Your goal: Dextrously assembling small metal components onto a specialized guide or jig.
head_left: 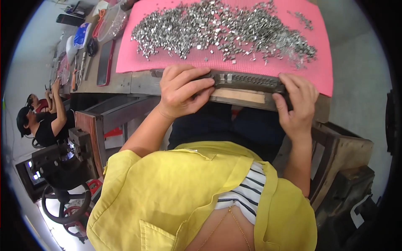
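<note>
1. While your left hand point(184, 90) grasps the left end of the dark bar point(255, 81), your right hand point(299, 102) grasps its right end, thumb on the near side.
2. You have the bar by the near edge of the counter point(119, 83), just nearer to you than the pink mat point(130, 58); whether it touches the counter, you cannot tell.
3. Along the bar runs a toothed row, with shiny pieces point(226, 78) toward your left hand.
4. Between your hands, just nearer than the bar, shows a wood strip point(240, 95).
5. Farther from you, small metal parts point(205, 29) spread thickly over the mat.
6. Left of the mat lies a phone point(105, 62).
</note>
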Demonstrator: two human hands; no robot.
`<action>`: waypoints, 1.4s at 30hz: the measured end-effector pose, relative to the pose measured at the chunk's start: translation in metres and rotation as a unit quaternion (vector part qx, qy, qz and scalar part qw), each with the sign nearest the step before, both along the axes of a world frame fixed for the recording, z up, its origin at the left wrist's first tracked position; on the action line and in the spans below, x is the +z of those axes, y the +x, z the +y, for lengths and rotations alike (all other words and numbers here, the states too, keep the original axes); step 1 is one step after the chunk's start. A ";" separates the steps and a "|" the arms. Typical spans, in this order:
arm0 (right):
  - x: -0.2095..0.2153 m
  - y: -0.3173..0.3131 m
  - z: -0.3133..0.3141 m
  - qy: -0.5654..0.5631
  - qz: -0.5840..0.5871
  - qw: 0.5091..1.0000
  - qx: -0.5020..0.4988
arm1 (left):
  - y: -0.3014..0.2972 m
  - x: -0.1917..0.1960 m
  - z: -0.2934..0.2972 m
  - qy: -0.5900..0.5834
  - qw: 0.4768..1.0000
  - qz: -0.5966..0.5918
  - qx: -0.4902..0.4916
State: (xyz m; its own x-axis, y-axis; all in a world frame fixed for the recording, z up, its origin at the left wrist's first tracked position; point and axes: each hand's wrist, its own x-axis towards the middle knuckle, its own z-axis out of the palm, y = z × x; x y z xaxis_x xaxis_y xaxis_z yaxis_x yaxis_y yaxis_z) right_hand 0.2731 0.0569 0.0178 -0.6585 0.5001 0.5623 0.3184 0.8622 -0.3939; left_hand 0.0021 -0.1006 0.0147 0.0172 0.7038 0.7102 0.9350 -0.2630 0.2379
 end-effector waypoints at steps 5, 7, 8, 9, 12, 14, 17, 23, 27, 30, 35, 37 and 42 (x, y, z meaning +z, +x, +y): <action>0.003 0.007 -0.001 -0.004 0.002 1.000 0.021 | 0.006 0.007 -0.003 0.005 1.000 -0.008 0.012; 0.003 0.009 -0.002 -0.001 0.002 1.000 0.022 | 0.007 0.005 -0.003 0.014 0.999 -0.026 0.017; 0.003 0.010 -0.003 -0.002 -0.001 1.000 0.015 | 0.007 0.004 -0.003 0.014 0.999 -0.047 0.014; 0.002 0.010 -0.004 -0.003 -0.004 1.000 0.006 | 0.006 0.002 -0.004 0.020 0.999 -0.044 0.017; 0.000 0.009 -0.007 0.010 -0.003 1.000 -0.010 | 0.005 0.001 -0.004 0.030 0.996 -0.078 0.012; -0.001 0.010 -0.009 0.014 -0.003 1.000 -0.013 | 0.006 0.000 -0.007 0.032 0.992 -0.122 0.017; 0.000 0.011 -0.009 0.018 -0.007 1.000 -0.018 | 0.000 -0.003 -0.003 0.033 0.988 -0.152 0.007; 0.015 0.000 -0.008 -0.035 -0.041 0.999 -0.008 | -0.023 -0.001 0.017 -0.063 0.965 -0.255 0.022; 0.040 -0.033 -0.014 0.013 -0.035 0.999 0.017 | -0.034 0.019 0.028 -0.158 0.966 -0.197 0.058; 0.040 -0.058 -0.011 0.022 -0.028 0.999 0.039 | -0.036 0.022 0.031 -0.190 0.973 -0.111 0.068; 0.037 -0.096 -0.004 0.043 -0.069 0.995 0.059 | -0.035 0.027 0.033 -0.196 0.975 -0.078 0.068; 0.033 -0.108 -0.003 0.047 -0.069 0.993 0.079 | -0.036 0.027 0.035 -0.197 0.973 -0.097 0.063; 0.027 -0.113 0.005 0.091 -0.082 0.989 0.088 | -0.041 0.024 0.049 -0.156 0.980 -0.097 0.076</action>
